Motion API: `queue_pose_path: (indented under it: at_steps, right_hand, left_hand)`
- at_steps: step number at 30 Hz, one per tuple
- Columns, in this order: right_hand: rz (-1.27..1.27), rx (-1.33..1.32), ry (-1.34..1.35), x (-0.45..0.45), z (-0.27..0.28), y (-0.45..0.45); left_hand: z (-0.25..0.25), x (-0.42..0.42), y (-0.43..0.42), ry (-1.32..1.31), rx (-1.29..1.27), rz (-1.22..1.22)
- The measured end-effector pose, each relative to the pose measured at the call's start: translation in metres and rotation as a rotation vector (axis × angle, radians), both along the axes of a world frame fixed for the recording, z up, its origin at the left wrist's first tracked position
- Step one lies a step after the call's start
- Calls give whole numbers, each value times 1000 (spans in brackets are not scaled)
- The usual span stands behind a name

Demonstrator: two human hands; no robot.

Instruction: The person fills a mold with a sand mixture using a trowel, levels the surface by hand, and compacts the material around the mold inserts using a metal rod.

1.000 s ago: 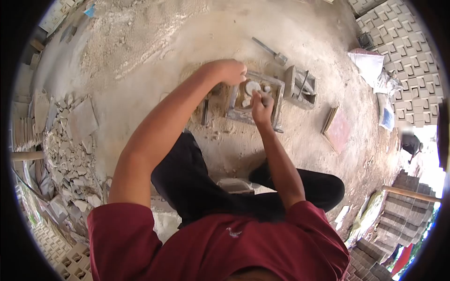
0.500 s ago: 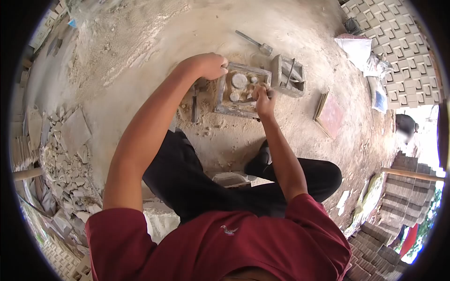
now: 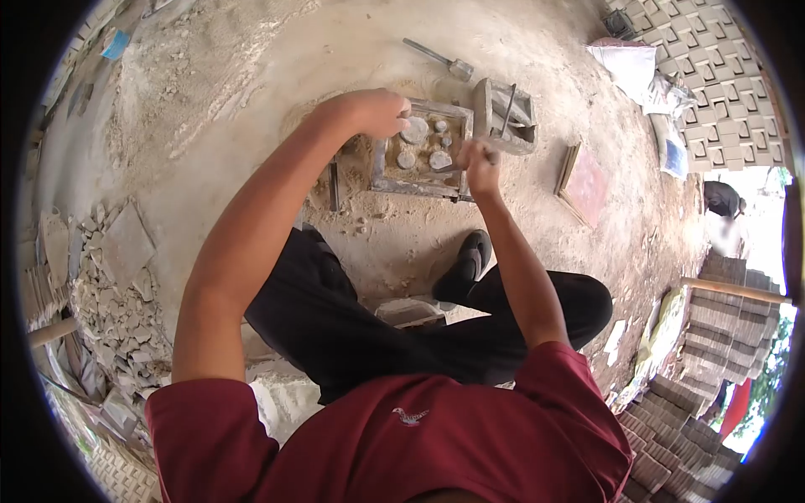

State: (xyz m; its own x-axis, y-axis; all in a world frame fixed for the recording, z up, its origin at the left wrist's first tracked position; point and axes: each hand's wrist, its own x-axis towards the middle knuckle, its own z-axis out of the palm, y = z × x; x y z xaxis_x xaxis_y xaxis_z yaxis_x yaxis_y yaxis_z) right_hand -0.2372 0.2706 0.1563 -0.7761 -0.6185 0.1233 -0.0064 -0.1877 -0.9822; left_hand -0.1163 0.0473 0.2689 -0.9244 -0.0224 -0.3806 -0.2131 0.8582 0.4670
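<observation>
A square sand-filled moulding frame [image 3: 419,189] lies on the ground, with several round grey pieces [image 3: 414,130] set in it. My left hand [image 3: 381,114] is at its upper left corner, fingers curled down; what they hold, if anything, is hidden. Over the frame's right side, my right hand [image 3: 480,170] is closed around the handle of a small tool with a thin blade [image 3: 450,168]. The blade points left, near a round piece at the lower right. The tool's exact kind is unclear.
Right of the frame stands a grey box [image 3: 481,109] with tools in it. A long-handled tool [image 3: 459,69] lies beyond. A pinkish board [image 3: 589,189] is farther right. Broken rubble [image 3: 126,327] is at left, white sacks [image 3: 629,67] at upper right, and another person [image 3: 723,199] at far right.
My right hand has shifted right and slightly down relative to the frame, uncovering a round piece and the thin blade. My left hand remains by the upper left corner. The view has shifted slightly.
</observation>
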Motion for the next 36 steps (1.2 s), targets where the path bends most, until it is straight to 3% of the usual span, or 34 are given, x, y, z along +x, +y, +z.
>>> queue_pose_path:
  at_steps: [2, 7, 10, 11, 14, 16, 19, 20, 23, 26, 29, 33, 34, 36]
  right_hand:
    - [67, 258, -39, 2, -11, 9]
    - [17, 9, 18, -8, -5, 13]
    - [62, 88, 62, -23, 4, 15]
    - [13, 40, -85, -25, 10, 17]
    - [8, 166, -91, -17, -9, 26]
    - [111, 142, -54, -26, 7, 23]
    - [-102, 46, -33, -14, 16, 22]
    - [-104, 37, 2, -17, -11, 25]
    - [28, 125, 24, -29, -6, 26]
    - [-116, 5, -111, -25, 7, 26]
    - [-81, 100, -54, -29, -13, 30]
    - [-188, 17, 42, 0, 2, 14]
    - [-169, 279, 143, 4, -10, 10]
    - [-87, 159, 5, -9, -9, 9]
  left_hand:
    - [-3, 0, 5, 7, 4, -10]
    - [7, -6, 4, 1, -3, 26]
    - [5, -11, 6, 19, 19, 19]
    - [2, -11, 7, 20, -18, 7]
    - [8, -11, 7, -13, -38, 13]
    - [5, -15, 7, -35, -25, 11]
    - [1, -16, 4, 5, -57, 12]
    - [8, -15, 4, -11, -32, 21]
    - [4, -14, 5, -28, -17, 24]
    - [11, -13, 4, -59, -26, 26]
    - [3, -10, 5, -33, -15, 9]
    - [-13, -17, -3, 19, -13, 9]
    - [-9, -13, 0, 6, -13, 10]
    - [0, -16, 3, -22, -14, -1]
